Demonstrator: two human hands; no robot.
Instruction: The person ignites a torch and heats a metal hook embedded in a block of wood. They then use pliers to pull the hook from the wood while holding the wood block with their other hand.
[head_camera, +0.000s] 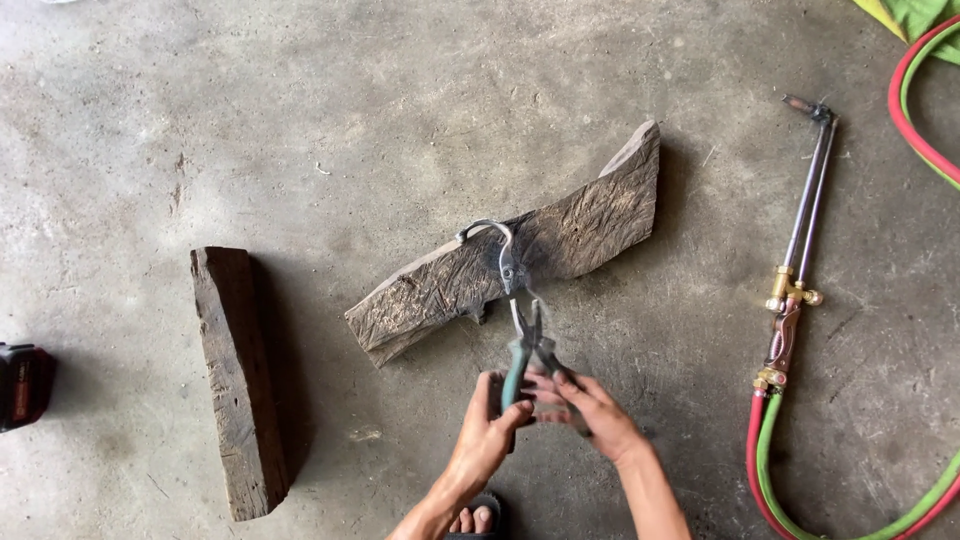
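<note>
- Concrete floor (330, 110), grey and stained.
- Weathered wood slab (560, 250), lying flat, carrying a bent metal piece (497, 245), not yet pulled free.
- Second wood block (238, 380), well apart.
- Cutting torch (795, 270) with hoses, untouched.
- Pliers (528, 345), nose at the piece's lower end.
- Left hand (487, 430) and right hand (590, 410) each clasp a pliers handle, below the slab.

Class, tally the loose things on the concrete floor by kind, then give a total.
Wood pieces: 2, a long block and a jagged slab
Pliers: 1
Bent metal piece: 1
Cutting torch: 1
Hoses: 2, red and green
Red-black box: 1
Total: 8
</note>
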